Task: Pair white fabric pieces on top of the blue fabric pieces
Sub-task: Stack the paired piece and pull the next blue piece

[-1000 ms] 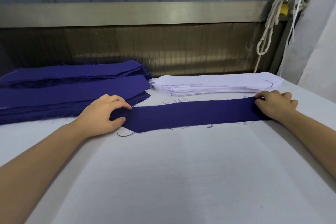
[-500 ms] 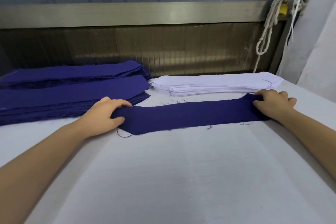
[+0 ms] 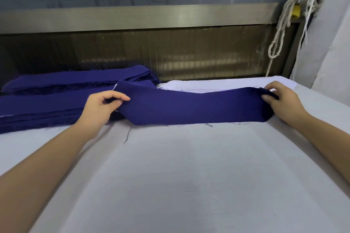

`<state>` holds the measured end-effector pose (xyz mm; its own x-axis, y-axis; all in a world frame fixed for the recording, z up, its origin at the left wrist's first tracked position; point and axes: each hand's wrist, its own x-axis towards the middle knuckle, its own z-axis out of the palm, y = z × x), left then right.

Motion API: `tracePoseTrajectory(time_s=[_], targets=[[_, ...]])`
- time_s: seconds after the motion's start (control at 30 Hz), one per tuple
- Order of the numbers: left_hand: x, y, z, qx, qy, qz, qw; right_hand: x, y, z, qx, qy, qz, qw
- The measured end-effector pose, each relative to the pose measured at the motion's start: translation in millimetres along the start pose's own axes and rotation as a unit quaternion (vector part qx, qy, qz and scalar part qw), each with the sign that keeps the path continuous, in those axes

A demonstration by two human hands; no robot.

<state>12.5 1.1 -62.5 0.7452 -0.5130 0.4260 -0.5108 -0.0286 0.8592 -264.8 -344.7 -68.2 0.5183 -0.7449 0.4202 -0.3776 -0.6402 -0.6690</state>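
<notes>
**Blue strip point(image 3: 189, 106) is lifting off the table point(image 3: 180, 185), held at both ends.**

The table is carrying the blue stacks point(image 3: 47, 108) at far left and the white stack point(image 3: 176, 86) at the back. A second ago the strip was lying flat in front of the white stack. Now it is hanging raised between the hands, sagging in the middle and hiding most of the white pieces. The left hand point(image 3: 100, 106) is pinching its left end between thumb and fingers, and the right hand point(image 3: 280, 100) is gripping its right end. It looks as if the strip is being moved into place as a base. No white piece is lying on it yet.
</notes>
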Motion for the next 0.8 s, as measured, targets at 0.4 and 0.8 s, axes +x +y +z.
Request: tracePoseTrajectory(time_s=[0.4,0.8], targets=[[33.8,-1.2,-64.7,-0.265,0.267,-0.219,0.9,24.7,-91.6,67.4,0.243,-0.049,0.009,0.969],[65.5,-36.9,-184.0,-0.011,0.375,-0.221,0.9,37.4,-197.6,188.2,0.213,-0.16,0.002,0.964]])
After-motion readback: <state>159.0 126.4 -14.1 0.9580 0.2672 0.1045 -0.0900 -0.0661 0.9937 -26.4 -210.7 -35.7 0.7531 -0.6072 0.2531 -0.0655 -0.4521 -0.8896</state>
